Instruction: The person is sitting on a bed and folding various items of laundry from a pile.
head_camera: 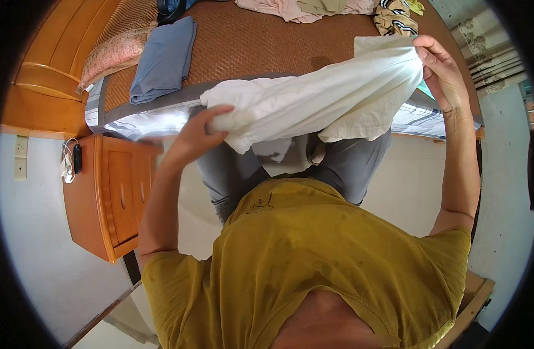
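A white cloth garment (302,104) stretches in loose folds across the front of the bed, above my knees. Its upper right end is pinched between the thumb and fingers of my right hand (443,72), raised at the right. My left hand (199,133), slightly blurred, is at the garment's left end. Its thumb and fingers are spread over the fabric, and whether they grip it cannot be made out. A small bit of green cloth (425,88) shows just behind the garment, under my right hand.
On the bed's brown woven mat (267,48) lie a folded blue cloth (164,61), a pink patterned pillow (116,54), pink clothing (284,8) and a tan striped garment (393,19). A wooden bedside cabinet (118,192) stands at the left, with a cable (67,161) on top.
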### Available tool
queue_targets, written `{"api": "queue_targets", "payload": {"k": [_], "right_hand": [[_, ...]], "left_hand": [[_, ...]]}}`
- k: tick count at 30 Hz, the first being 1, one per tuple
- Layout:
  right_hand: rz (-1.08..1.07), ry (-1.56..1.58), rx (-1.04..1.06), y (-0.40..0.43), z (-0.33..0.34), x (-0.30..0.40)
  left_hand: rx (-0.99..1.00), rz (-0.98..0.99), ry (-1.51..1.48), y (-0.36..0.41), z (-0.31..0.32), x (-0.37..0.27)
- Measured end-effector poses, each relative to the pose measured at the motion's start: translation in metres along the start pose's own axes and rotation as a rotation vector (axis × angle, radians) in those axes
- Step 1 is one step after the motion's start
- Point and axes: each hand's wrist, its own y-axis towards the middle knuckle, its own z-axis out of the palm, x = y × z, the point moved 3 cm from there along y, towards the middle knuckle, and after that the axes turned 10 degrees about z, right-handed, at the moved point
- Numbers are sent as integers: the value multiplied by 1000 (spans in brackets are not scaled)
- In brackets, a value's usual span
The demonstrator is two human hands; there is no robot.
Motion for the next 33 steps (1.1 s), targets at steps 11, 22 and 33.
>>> {"api": "queue_targets", "payload": {"k": [11,22,33], "right_hand": [[-83,-416,-377,44,-70,-1],[-618,-355,-516,92,-67,109],[46,-749,-207,55,-9,-190]], "left_hand": [[213,-90,311,90,-104,-54],[-65,460,519,234,-227,-106],[422,301,1059,141,-82,24]]}}
